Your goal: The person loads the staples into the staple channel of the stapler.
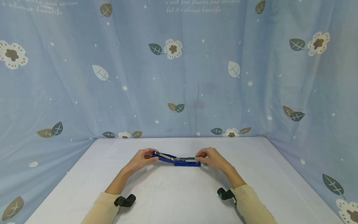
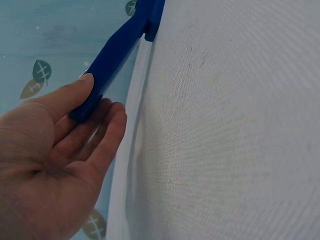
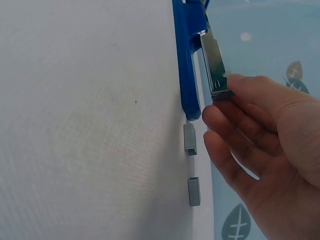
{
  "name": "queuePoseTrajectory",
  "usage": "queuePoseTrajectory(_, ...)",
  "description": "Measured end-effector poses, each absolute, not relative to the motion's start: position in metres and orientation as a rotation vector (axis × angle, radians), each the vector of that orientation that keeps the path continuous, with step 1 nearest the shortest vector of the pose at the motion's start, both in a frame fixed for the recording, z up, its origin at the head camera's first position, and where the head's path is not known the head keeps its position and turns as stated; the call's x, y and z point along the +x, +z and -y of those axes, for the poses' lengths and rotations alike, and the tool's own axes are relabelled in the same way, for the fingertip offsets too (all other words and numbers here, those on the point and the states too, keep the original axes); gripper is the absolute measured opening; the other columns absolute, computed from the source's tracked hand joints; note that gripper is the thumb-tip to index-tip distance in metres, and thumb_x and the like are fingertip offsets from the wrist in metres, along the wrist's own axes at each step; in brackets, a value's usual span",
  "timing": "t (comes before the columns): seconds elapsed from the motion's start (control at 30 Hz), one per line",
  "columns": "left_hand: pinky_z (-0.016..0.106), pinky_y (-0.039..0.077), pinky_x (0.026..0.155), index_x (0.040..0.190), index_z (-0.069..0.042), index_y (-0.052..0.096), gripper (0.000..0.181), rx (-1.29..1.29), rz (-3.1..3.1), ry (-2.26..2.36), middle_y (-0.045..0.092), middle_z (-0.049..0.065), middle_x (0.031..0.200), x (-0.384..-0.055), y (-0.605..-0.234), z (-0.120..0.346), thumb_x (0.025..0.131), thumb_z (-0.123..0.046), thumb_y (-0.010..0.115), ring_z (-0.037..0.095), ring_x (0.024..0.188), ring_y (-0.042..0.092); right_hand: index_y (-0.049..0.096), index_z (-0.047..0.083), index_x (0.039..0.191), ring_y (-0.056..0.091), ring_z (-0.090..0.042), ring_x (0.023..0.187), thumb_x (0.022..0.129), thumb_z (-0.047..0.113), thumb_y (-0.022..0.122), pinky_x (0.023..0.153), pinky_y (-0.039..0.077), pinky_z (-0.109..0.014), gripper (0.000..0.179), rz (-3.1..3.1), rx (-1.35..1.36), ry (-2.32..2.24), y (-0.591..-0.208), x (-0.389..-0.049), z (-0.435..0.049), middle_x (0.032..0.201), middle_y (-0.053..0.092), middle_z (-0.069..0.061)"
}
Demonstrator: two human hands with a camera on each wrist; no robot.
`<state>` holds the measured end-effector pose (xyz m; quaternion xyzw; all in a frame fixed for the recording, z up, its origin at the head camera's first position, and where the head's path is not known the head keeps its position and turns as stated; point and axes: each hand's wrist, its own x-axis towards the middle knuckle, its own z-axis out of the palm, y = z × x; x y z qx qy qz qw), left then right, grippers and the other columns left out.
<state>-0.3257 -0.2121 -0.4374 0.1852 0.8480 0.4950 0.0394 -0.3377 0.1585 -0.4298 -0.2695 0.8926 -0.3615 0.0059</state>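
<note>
A blue stapler (image 1: pixel 187 164) lies opened out on the white table, its top cover (image 2: pixel 107 62) swung back to the left. My left hand (image 1: pixel 142 160) grips the end of that cover between thumb and fingers, holding it above the table. At the other end, my right hand (image 1: pixel 212 158) pinches the tip of the metal staple magazine (image 3: pixel 215 62), which is lifted off the blue base (image 3: pixel 186 85). Beyond the base's tip, two short grey strips of staples, one nearer (image 3: pixel 190 139) and one farther (image 3: pixel 194 191), lie in line on the table.
The white table (image 1: pixel 167 196) runs back to a blue curtain (image 1: pixel 195 87) printed with leaves and flowers, which hangs behind and along both sides. Dark wrist cameras, one on the left sleeve (image 1: pixel 125 201) and one on the right (image 1: pixel 225 193), jut inward over the table.
</note>
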Motion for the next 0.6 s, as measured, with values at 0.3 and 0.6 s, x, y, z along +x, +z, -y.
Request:
queuePoseTrajectory(0.3, 0.023, 0.054, 0.079, 0.129, -0.005, 0.059, 0.043, 0.565, -2.6, 1.53, 0.068, 0.017, 0.118, -0.3253, -0.4377, 0.2122, 0.092, -0.024, 0.07, 0.023, 0.102, 0.067, 0.073, 0.012, 0.103, 0.065, -0.015, 0.087, 0.093, 0.021, 0.068, 0.07, 0.051, -0.02, 0.014, -2.77, -0.856, -1.15, -0.4305, -0.3378, -0.1595, 0.096, 0.073, -0.001)
queuePoseTrajectory(0.6, 0.023, 0.053, 0.081, 0.13, -0.007, 0.06, 0.045, 0.551, -2.604, 1.526, 0.068, 0.015, 0.119, -0.3241, -0.4359, 0.2113, 0.091, -0.027, 0.071, 0.024, 0.105, 0.067, 0.074, 0.01, 0.103, 0.064, -0.014, 0.085, 0.093, 0.02, 0.068, 0.067, 0.051, -0.02, 0.015, -2.774, -0.844, -1.145, -0.4308, -0.3382, -0.1607, 0.095, 0.073, -0.002)
